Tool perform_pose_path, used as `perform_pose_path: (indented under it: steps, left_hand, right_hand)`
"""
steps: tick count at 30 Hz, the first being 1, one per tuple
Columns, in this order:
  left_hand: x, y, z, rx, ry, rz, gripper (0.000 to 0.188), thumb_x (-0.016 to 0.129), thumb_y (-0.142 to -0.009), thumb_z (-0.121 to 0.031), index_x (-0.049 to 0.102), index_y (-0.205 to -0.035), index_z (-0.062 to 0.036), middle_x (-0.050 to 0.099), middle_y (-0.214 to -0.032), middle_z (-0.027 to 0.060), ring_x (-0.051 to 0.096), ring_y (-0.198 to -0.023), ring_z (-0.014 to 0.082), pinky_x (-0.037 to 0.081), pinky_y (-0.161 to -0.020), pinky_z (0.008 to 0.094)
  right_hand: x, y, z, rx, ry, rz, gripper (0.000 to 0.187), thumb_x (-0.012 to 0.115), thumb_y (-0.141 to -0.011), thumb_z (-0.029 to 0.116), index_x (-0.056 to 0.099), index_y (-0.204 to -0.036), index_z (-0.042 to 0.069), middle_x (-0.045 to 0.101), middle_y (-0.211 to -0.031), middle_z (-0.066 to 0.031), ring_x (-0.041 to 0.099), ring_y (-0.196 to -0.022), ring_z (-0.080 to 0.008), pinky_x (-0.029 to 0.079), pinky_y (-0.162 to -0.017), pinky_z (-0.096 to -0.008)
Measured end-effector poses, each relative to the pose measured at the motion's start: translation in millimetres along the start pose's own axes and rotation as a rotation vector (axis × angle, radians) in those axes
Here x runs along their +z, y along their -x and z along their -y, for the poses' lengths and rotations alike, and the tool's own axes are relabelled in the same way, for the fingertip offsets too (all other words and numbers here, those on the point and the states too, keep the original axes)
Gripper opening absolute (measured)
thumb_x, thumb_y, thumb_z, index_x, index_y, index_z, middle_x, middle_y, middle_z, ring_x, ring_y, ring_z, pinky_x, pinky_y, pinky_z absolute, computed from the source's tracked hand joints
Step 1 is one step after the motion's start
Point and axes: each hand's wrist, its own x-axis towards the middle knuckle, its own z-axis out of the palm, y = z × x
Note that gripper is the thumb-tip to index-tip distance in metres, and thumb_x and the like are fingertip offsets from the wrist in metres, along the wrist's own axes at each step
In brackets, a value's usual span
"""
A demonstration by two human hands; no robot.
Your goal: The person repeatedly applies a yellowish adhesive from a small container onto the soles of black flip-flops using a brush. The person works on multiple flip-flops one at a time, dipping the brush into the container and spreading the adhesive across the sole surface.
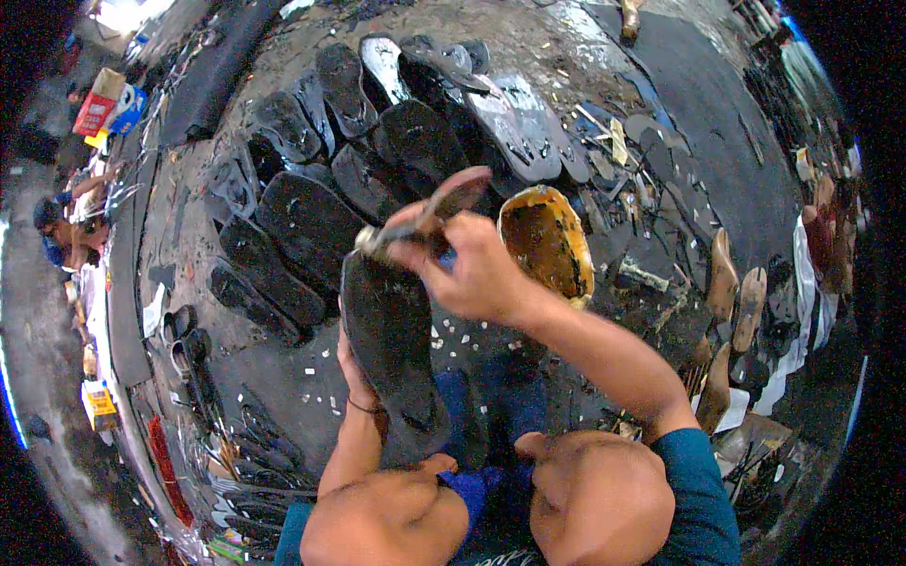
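Observation:
My left hand (353, 373) grips a black shoe sole (385, 330) from its left edge, and most of its fingers are hidden beneath the sole. The sole's broad end points away from me. My right hand (467, 264) is closed round a hammer (461, 191), whose metal head is over the far end of the sole; whether they touch I cannot tell. Just right of that hand stands a yellowish open container (547, 247), dark smears on its inner wall. Beyond the held sole lie several black soles (304, 226), packed side by side on the ground.
Grey and shiny soles (514, 127) lie at the far middle. Wooden shoe lasts (722, 278) and scraps line the right. Small pale chips (453, 338) are scattered by my knees. Black sandals (186, 344) lie at left; another person (71, 226) sits farther left.

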Motion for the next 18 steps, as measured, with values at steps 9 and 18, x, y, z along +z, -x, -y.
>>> perform_pose_path:
  steps: [9,18]
  left_hand:
    - [-69,-2,-46,0.181,-0.370,-0.396,0.075,0.031,-0.098,-0.056,0.038,-0.148,-0.0004,0.049,-0.145,0.0218,0.048,-0.133,0.0398,0.037,-0.114,0.0477]
    - [-120,134,-39,-0.073,-0.372,-0.723,0.053,0.034,-0.102,-0.038,0.057,-0.131,-0.0016,0.065,-0.125,0.0131,0.063,-0.111,0.0300,0.050,-0.098,0.0439]
  right_hand:
    - [15,90,39,0.178,-0.235,0.496,0.024,0.076,-0.080,0.010,0.073,-0.103,0.009,0.072,-0.094,-0.0104,0.068,-0.098,-0.0284,0.052,-0.092,-0.0400]
    - [-95,88,-97,0.390,1.005,0.194,0.024,0.074,-0.086,0.018,0.071,-0.106,0.004,0.074,-0.088,-0.0134,0.071,-0.076,-0.0221,0.055,-0.069,-0.0336]
